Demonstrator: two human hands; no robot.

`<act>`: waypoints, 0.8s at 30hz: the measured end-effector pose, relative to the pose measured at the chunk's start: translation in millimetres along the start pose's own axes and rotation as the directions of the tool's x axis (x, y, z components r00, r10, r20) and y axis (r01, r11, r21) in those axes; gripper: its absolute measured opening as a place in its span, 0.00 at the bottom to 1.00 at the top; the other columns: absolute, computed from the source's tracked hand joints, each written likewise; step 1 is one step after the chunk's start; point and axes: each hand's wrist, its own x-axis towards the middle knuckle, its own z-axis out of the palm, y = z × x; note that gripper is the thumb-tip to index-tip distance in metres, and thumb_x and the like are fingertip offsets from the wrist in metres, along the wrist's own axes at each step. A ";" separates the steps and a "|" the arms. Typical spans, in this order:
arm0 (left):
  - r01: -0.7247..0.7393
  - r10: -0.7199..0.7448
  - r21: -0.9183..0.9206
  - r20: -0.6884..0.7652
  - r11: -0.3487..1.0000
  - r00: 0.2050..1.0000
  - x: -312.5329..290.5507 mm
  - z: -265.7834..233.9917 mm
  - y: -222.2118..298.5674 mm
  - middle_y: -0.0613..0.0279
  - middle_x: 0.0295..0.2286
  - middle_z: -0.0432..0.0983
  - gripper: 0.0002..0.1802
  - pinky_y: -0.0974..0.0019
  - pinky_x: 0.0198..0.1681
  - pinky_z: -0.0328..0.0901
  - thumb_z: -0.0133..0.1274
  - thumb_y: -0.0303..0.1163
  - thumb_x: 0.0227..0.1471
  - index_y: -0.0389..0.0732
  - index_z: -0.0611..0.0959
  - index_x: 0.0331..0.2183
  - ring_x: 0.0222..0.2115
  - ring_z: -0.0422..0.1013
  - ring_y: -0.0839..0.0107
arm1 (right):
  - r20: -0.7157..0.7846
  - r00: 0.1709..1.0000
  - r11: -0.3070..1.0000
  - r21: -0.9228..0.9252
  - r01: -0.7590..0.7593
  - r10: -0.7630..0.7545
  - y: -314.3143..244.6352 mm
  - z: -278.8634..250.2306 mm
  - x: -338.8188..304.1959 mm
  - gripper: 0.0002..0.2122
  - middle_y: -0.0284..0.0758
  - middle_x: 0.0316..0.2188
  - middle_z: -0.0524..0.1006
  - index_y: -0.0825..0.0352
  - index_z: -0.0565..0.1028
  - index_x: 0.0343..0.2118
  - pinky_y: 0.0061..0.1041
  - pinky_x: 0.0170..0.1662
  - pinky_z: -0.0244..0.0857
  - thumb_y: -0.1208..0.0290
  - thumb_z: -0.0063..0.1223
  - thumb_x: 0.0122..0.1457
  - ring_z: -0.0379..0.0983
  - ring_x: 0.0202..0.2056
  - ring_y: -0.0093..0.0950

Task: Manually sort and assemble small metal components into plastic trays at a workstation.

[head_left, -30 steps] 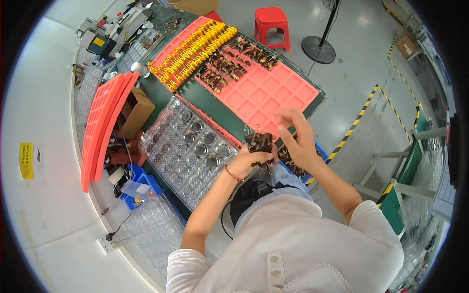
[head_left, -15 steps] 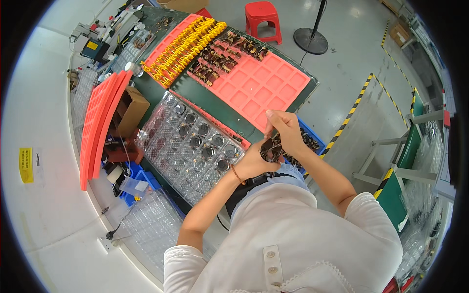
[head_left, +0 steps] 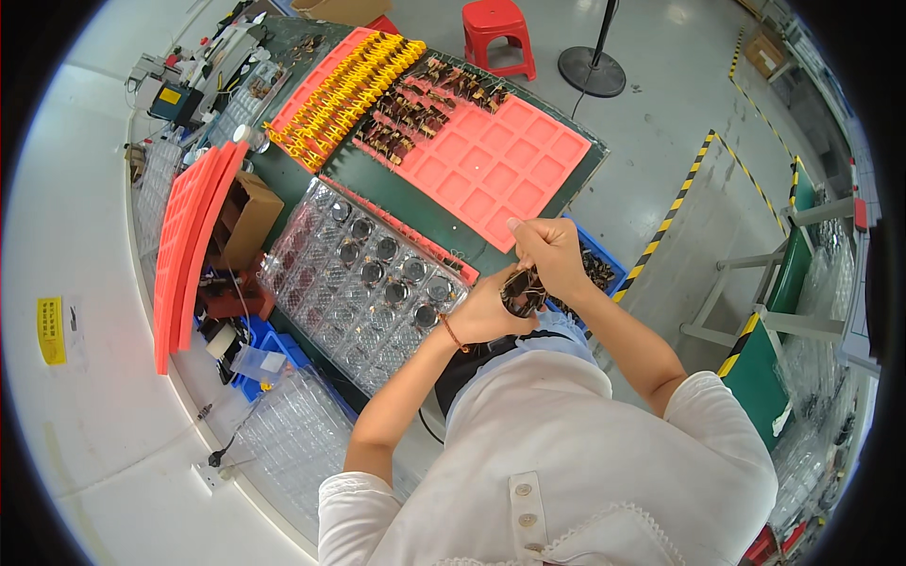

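Note:
My left hand (head_left: 483,313) cups a bunch of small dark brown parts with thin gold-coloured strips or leads (head_left: 522,294), close in front of my body. Just above them is my right hand (head_left: 555,257), its thumb and fingers pinched together. Whatever is between those fingertips is too small to make out. Beyond my hands, a pink tray of square pockets (head_left: 517,151) lies on the green table. Similar dark parts (head_left: 406,118) fill its far left pockets. Partly behind my right forearm stands a blue bin (head_left: 619,275) with more such parts.
A clear plastic tray with round dark pieces (head_left: 354,283) lies left of my hands. Yellow parts (head_left: 354,94) in rows cover another pink tray at the far left. Stacked pink trays (head_left: 193,255) lean near a cardboard box (head_left: 250,217). A red stool (head_left: 498,38) stands beyond the table.
My right hand has shifted slightly and its fingers are curled more closely together. My left hand still holds the bunch. The whole view has moved a little.

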 end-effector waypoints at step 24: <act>0.099 -0.051 -0.150 0.293 0.984 0.955 1.2 -7.6 -6.8 0.63 0.23 0.71 0.19 0.76 0.27 0.60 0.50 0.23 0.36 0.36 0.70 0.36 0.24 0.67 0.78 | 0.645 0.757 0.779 -0.525 0.343 0.102 -38.5 -48.7 3.7 0.16 0.30 0.11 0.63 0.65 0.73 0.30 0.20 0.18 0.53 0.60 0.62 0.40 0.62 0.14 0.22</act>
